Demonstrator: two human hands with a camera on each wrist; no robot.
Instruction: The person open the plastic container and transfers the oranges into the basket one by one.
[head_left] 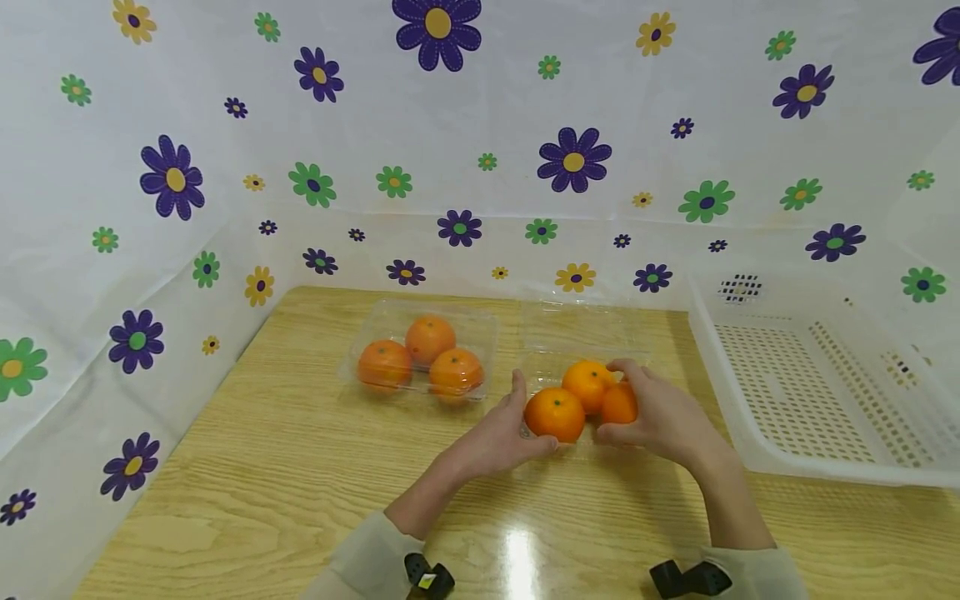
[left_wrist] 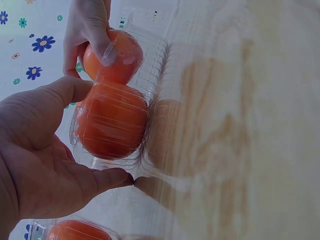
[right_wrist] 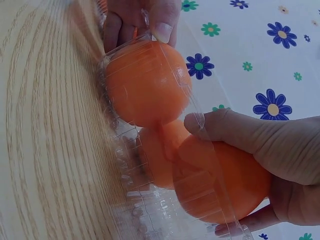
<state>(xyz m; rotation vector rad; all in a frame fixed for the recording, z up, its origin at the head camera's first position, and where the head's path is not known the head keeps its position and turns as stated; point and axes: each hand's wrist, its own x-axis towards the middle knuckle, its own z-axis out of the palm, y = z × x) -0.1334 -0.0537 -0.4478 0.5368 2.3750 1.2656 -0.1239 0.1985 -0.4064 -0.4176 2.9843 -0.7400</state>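
An open clear plastic clamshell box (head_left: 581, 329) lies with its lid folded back and three oranges in its base. My right hand (head_left: 663, 412) grips the orange (head_left: 619, 405) at the right end, thumb in front and fingers behind; in the right wrist view this orange (right_wrist: 225, 185) sits tilted at the box's rim. With my left hand (head_left: 498, 437) I hold the left end of the box, beside the front orange (head_left: 555, 414). Its thumb shows at the near rim in the right wrist view. The third orange (head_left: 588, 385) rests behind, between the two.
To the left stands a second clear box (head_left: 480, 329), its lid down over three oranges. A white plastic basket (head_left: 727, 400) with a perforated floor is at the right. Flower-printed white cloth (head_left: 495, 108) hangs behind the wooden table (head_left: 247, 467).
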